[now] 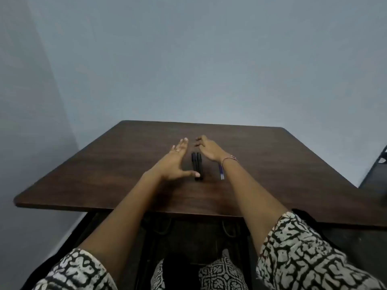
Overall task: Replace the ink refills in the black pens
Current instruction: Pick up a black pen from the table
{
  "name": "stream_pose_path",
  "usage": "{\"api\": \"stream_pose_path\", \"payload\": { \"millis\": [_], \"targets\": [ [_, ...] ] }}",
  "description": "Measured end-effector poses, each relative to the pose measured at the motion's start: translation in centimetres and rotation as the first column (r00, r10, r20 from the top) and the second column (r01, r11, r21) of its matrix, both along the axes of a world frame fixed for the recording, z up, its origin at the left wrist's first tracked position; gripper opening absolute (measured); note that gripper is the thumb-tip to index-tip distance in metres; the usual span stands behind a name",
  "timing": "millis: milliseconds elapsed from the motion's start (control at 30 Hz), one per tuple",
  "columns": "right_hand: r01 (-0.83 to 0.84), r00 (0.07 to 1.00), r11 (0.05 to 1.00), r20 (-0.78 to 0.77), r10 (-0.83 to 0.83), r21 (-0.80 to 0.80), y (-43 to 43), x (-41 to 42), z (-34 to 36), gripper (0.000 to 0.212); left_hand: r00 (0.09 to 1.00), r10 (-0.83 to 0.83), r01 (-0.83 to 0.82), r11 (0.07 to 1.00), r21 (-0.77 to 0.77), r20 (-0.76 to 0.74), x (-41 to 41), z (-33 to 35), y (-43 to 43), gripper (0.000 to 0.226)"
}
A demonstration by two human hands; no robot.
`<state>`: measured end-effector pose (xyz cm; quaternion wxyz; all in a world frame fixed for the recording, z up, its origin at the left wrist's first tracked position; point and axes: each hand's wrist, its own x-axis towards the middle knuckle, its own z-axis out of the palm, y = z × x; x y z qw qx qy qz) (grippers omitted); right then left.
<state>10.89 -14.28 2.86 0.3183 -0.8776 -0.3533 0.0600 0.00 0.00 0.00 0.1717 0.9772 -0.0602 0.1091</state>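
Bare room: wooden table (125, 164), plain wall (188, 59).

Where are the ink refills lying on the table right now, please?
In the head view, the ink refills lie on the brown table, right of the black pens, partly hidden under the right hand's wrist.

We have only one view here, from the camera worn on the person's head. It looks forward and down over both forearms to a dark wooden table (272, 164), so we see the tabletop from above and at a slant, its near edge low in the picture and its far edge about the middle. The lens is wide: the grey wall (188, 59) fills the whole upper half, and the patterned sleeves (310, 254) appear large at the bottom corners because they are close to the camera. The hands are farther away, near the table's centre, and look small. No second view shares this scene.
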Motion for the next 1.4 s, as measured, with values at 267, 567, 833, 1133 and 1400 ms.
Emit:
{"api": "stream_pose_path", "payload": {
  "millis": [267,567,833,1133,1400],
  "targets": [
    [0.019,0.999,0.988,-0.036,-0.024,-0.154,0.4,0.2,-0.1,0.04,0.996,-0.004,0.01,0.998,0.07,-0.085,-0.1,0.6,-0.3,0.128],
    [0.029,0.999,0.977,-0.024,-0.035,-0.211,1.1,0.3,-0.8,0.043,0.991,0.018,-0.007,0.996,0.088,-0.129,0.3,1.1,-0.8,0.127],
    [0.013,1.0,0.977,0.022,-0.009,-0.213,0.8,0.9,-1.0,0.044,0.992,0.017,-0.006,0.996,0.091,-0.123,0.8,0.6,-0.9,0.126],
    [-0.002,0.998,0.989,0.057,0.01,-0.147,1.1,1.2,-0.9,0.042,0.997,0.03,-0.02,0.992,0.123,-0.075,1.1,0.5,0.0,0.126],
    [-0.025,0.998,0.988,0.048,0.032,-0.152,2.5,1.6,-1.6,0.047,0.996,0.028,-0.021,0.996,0.084,-0.081,1.2,-0.2,0.5,0.124]
  ]
}}
